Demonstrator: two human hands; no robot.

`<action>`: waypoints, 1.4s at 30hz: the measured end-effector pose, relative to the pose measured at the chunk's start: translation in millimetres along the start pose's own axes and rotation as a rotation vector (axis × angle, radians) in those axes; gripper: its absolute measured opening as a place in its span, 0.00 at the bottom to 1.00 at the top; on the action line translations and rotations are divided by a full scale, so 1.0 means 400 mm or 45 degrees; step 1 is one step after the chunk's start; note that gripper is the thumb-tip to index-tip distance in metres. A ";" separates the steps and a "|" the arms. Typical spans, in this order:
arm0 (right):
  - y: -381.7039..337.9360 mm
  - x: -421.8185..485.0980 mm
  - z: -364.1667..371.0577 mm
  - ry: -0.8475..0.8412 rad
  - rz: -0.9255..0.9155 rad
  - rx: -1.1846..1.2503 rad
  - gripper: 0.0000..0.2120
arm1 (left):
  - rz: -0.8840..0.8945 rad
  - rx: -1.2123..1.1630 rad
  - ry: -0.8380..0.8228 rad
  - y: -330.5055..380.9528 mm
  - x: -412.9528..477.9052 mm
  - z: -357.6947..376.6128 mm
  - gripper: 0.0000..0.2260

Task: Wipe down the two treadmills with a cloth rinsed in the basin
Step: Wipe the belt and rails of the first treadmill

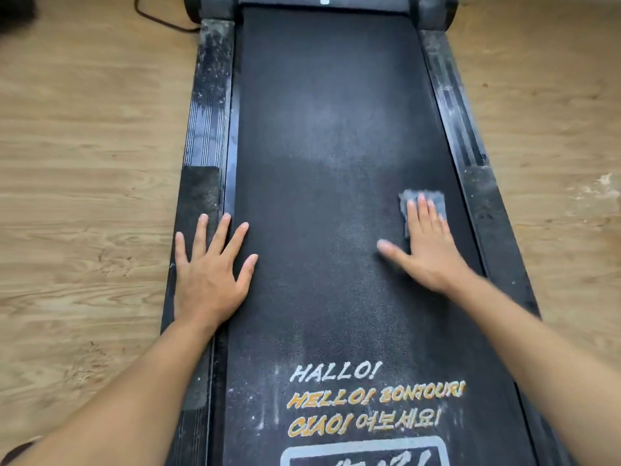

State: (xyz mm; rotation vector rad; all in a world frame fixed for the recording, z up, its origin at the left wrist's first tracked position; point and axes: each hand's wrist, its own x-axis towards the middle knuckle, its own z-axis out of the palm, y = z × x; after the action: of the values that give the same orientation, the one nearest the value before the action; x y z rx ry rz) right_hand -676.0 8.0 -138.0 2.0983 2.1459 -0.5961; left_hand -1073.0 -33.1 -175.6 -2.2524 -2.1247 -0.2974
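Right grip (426,243): open, flat, palm down, fingers straight and pressed on the cloth (437,196). Thumb out to the left, lying on the belt (329,129). Hand is a little blurred.

Cloth: small, grey, lying flat on the belt by its right edge, about midway along. Its far and left edges show past the fingertips; the rest is under the hand.

Left grip (210,274): open, holds nothing. Palm down, fingers spread, straddling the left rail (205,136) and the belt's left edge. Thumb and index finger on the belt, outer fingers on the rail.

Treadmill (470,230): black, lying lengthwise away from the viewer. Belt shows pale dusty haze up the middle and darker patches near both hands. Both rails are speckled grey-white, heaviest at the far end. Printed text (373,398) at the near end reads HALLO!, HELLO! BONJOUR!, with a line of Korean below, white streaks to its left.

Motor cover (322,3): grey, at the far end.

Floor (84,163): wood-grain, either side. Black cable (151,15) on it, far left.
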 end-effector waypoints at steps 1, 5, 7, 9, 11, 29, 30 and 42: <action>0.003 -0.086 0.025 -0.024 -0.044 -0.007 0.56 | -0.004 0.002 0.002 -0.001 -0.002 -0.001 0.29; 0.032 -0.324 0.068 -0.096 -0.227 0.010 0.43 | 0.001 -0.026 0.007 0.001 0.001 -0.007 0.29; 0.059 -0.297 0.031 0.029 -0.266 0.070 0.33 | -0.002 -0.033 -0.007 0.005 0.003 -0.009 0.29; 0.071 -0.209 -0.033 0.103 -0.240 0.022 0.32 | -0.001 -0.024 -0.013 0.007 0.006 -0.009 0.29; 0.057 -0.133 -0.077 0.000 -0.209 -0.105 0.27 | -0.004 -0.021 -0.013 0.005 0.006 -0.010 0.29; 0.116 0.250 -0.265 0.362 -0.063 -0.088 0.06 | 0.001 0.021 -0.001 0.007 0.003 -0.003 0.29; 0.116 0.238 -0.230 0.248 -0.010 -0.107 0.06 | 0.001 0.026 0.001 0.007 0.004 -0.001 0.29; 0.082 0.310 -0.092 0.217 0.256 -0.044 0.49 | 0.010 0.021 0.031 0.005 0.002 0.005 0.28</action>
State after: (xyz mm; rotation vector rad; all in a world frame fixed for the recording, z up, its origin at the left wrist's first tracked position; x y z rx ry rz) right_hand -643.4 136.7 -151.4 2.3858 1.9720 -0.3693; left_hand -1070.6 -32.1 -177.4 -2.2363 -2.0983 -0.3043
